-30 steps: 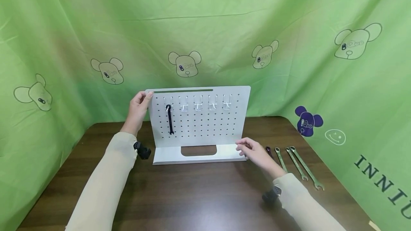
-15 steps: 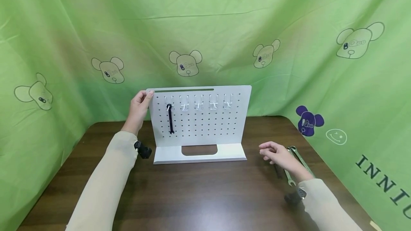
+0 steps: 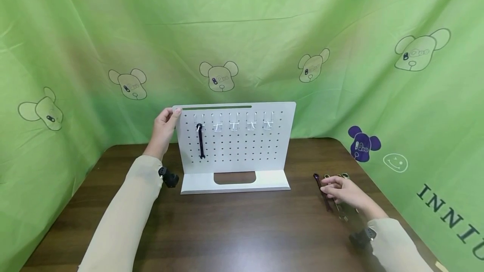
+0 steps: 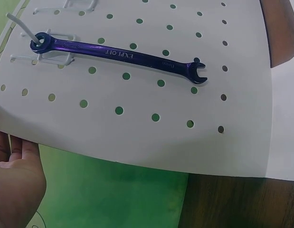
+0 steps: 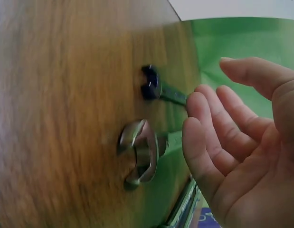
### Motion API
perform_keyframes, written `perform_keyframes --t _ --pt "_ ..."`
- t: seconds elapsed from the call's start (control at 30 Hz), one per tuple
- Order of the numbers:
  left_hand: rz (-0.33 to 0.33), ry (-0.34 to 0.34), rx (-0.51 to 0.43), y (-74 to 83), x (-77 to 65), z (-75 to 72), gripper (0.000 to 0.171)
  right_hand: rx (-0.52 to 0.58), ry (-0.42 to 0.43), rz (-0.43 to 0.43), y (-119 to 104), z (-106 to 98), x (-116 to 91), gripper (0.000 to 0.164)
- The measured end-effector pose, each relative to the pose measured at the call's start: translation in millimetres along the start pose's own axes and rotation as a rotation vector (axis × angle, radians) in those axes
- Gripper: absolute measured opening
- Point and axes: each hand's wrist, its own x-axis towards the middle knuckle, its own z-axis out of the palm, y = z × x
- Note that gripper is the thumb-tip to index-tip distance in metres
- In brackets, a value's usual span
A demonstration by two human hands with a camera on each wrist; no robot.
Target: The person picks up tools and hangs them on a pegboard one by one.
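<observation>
We look into a small curtained booth: green cloth (image 3: pixel 242 7) printed with bear faces (image 3: pixel 221 79) hangs behind and along both sides of a brown table (image 3: pixel 242 230). The pegboard (image 3: pixel 242 165) and wrenches (image 3: pixel 201 142) give us a workshop touch.

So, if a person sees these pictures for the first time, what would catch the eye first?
Probably the white pegboard mid-table, held at its upper left corner by the left hand, with one dark wrench on its leftmost hook. Next, the bright green cloth behind, then the right hand near loose wrenches at right.
</observation>
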Motion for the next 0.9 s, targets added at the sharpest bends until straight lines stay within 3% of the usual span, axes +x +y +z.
perform_keyframes --t 0.4,0.7,0.9 --pt "-0.002 0.004 0.002 0.3 -0.5 0.4 0.035 -0.055 0.009 0.011 7.9 2.5 0.5 0.052" --pt "0.003 0.0 -0.006 -0.8 -0.4 -0.1 0.033 -0.258 0.106 0.008 6.4 8.5 3.9 0.05" --pt "0.02 -0.005 -0.015 -2.5 0.1 -1.3 0.034 -0.289 0.111 0.043 4.0 10.3 5.5 0.046"
